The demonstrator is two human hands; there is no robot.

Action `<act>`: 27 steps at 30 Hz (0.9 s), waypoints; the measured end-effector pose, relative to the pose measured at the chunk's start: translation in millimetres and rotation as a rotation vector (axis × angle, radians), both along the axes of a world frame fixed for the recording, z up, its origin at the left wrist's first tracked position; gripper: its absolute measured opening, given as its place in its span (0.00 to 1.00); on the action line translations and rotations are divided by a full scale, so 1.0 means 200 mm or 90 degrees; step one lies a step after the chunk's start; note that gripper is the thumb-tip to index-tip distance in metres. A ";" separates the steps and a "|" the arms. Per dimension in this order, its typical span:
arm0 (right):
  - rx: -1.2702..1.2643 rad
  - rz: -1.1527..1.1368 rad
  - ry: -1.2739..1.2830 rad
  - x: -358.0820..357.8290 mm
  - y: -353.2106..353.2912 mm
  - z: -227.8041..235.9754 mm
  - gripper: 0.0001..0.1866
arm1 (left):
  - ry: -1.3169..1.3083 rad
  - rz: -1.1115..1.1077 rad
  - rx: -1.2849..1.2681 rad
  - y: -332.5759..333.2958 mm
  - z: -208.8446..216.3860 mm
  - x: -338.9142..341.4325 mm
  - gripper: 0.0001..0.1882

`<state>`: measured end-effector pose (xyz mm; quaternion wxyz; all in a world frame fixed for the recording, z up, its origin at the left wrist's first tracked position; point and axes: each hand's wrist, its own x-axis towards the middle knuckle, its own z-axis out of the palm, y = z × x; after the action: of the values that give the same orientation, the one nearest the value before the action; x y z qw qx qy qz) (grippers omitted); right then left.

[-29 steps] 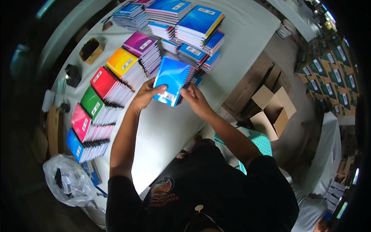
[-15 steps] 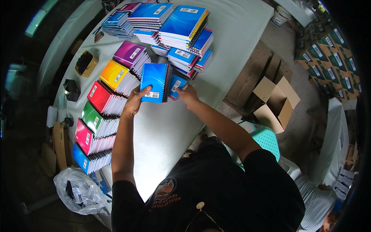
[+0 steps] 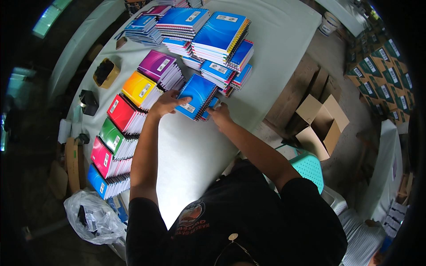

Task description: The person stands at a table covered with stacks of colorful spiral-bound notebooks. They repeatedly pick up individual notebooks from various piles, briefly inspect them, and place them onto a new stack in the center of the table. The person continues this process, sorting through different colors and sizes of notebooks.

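While both arms stretched across the smooth white table (image 3: 275, 48), the left hand (image 3: 165, 103) lay flat, fingers spread, on the near edge of a small stack of blue spiral notebooks (image 3: 197, 96) with glossy covers and wire bindings. The right hand (image 3: 219, 116) pressed the stack's lower corner, fingers curled against it. Beside it ran a row of purple, yellow, red, green, pink and blue stacks (image 3: 122, 128). Their lower ends were hard to make out.

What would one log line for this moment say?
left hand: on blue spiral notebook | right hand: at its lower edge | notebook: atop small stack on white table | beside: coloured notebook stacks
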<state>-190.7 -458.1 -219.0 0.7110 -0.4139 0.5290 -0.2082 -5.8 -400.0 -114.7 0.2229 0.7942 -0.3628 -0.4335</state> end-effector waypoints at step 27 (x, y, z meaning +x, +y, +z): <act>0.301 0.352 -0.477 0.05 -0.06 0.61 0.18 | -0.411 -0.153 -0.450 0.44 0.56 -0.18 0.27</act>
<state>-180.6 -469.7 -96.6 0.9539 -0.2636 0.1420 -0.0209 -42.2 -312.7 -2.1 0.3033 0.7160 -0.6276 -0.0380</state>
